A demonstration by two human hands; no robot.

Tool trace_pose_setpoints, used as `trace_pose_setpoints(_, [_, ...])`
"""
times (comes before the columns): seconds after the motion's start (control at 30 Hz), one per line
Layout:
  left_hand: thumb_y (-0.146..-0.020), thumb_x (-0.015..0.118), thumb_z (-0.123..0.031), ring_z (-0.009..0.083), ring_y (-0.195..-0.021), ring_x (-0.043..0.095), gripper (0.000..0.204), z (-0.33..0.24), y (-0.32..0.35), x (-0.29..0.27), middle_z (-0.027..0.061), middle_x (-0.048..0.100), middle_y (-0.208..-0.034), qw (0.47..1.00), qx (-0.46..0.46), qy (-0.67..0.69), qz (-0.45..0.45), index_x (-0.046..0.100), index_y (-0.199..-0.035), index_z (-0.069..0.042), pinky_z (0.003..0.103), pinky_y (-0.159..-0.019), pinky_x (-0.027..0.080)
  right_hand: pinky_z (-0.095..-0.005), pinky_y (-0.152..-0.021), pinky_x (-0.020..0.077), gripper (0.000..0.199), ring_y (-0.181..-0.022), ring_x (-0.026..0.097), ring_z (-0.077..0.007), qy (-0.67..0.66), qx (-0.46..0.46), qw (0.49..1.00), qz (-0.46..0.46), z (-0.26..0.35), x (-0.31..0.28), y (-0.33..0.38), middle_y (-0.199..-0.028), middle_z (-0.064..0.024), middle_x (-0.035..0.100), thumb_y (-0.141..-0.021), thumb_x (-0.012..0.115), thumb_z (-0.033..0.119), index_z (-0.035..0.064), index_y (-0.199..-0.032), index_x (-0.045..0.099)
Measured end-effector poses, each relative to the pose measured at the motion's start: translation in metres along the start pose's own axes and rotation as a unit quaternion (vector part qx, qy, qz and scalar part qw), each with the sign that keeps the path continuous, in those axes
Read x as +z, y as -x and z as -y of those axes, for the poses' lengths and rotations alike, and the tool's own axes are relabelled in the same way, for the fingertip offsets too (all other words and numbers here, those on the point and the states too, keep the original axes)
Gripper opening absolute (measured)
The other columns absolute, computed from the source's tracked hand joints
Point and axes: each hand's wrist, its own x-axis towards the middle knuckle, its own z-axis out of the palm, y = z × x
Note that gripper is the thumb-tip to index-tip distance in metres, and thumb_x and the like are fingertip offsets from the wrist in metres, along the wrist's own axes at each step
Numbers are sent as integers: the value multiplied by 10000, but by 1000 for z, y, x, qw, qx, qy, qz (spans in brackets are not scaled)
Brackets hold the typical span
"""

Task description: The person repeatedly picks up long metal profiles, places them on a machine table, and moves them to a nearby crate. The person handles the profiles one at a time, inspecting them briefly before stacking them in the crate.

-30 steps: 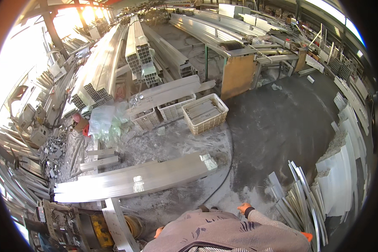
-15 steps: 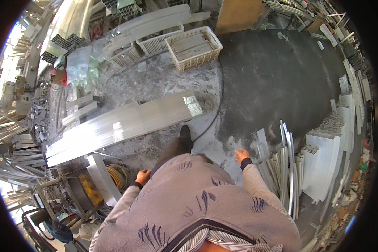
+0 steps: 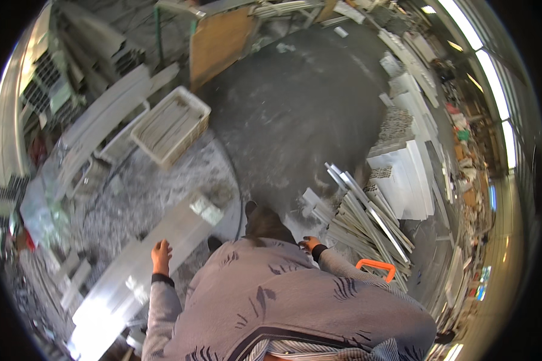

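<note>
My left hand hangs empty at my left side, its fingers loosely bent and apart. In the picture it overlaps the stack of long silvery metal profiles on the floor; I cannot tell any contact. My right hand is low in front of my right hip, partly turned away, with loosely bent fingers and nothing visible in it. Nearest to that hand lies a fanned bundle of thin metal strips. An orange handle-shaped piece shows beside my right forearm.
A cream plastic crate holding flat metal pieces stands ahead to the left, by a dark hose on the floor. A brown board stands farther off. Stacked pale profiles line the right; bundled square tubes fill the far left.
My view has swung to the right, so the crate and long profiles sit farther left. My feet have shifted. My left hand has come forward from my side; the orange handle has come into view.
</note>
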Motion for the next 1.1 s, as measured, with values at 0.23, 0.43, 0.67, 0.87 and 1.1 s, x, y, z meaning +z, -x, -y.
trace_pose_setpoints(0.23, [-993,653,-374,173,-714,648,275,46,-6,23,23,667,-846,998,-44,-39,-23,675,-991,-99,330,-597,515,-397,-760,594,763,-933,754,-269,119,-108,987,5,132,10,-43,-1115,-189,767,-878,751,333,-14,-1523,536])
trace_pose_setpoints(0.43, [-1006,656,-356,195,-786,675,295,49,-12,92,47,690,-919,944,-26,-327,42,673,-1070,-69,348,-646,533,-407,-973,564,736,-1133,724,-345,158,-173,972,37,270,-11,-110,-1285,-231,731,-837,769,402,-2,-1437,631])
trace_pose_setpoints(0.67, [-1021,659,-336,220,-870,706,333,-77,-33,204,74,718,-1004,971,-78,-225,22,670,-1163,-35,369,-702,555,-425,-1161,461,753,-1369,601,-371,185,-202,962,1,419,-88,-194,-1445,-250,642,-815,794,404,-17,-1419,637])
trace_pose_setpoints(0.87, [-1034,662,-319,241,-941,732,377,-215,-51,264,98,741,-1077,999,-23,-41,12,668,-1242,-5,387,-751,573,-417,-1172,456,712,-1380,596,-360,129,-223,965,-45,532,-158,-262,-1449,-239,643,-842,780,357,-7,-1434,627])
trace_pose_setpoints(1.1, [-1024,673,-330,214,-951,724,371,-267,-87,258,72,730,-1100,998,-8,-62,8,682,-1222,-16,352,-765,560,-420,-1141,480,705,-1340,626,-362,56,-222,973,-27,537,-157,-294,-1409,-254,663,-855,782,380,2,-1430,629])
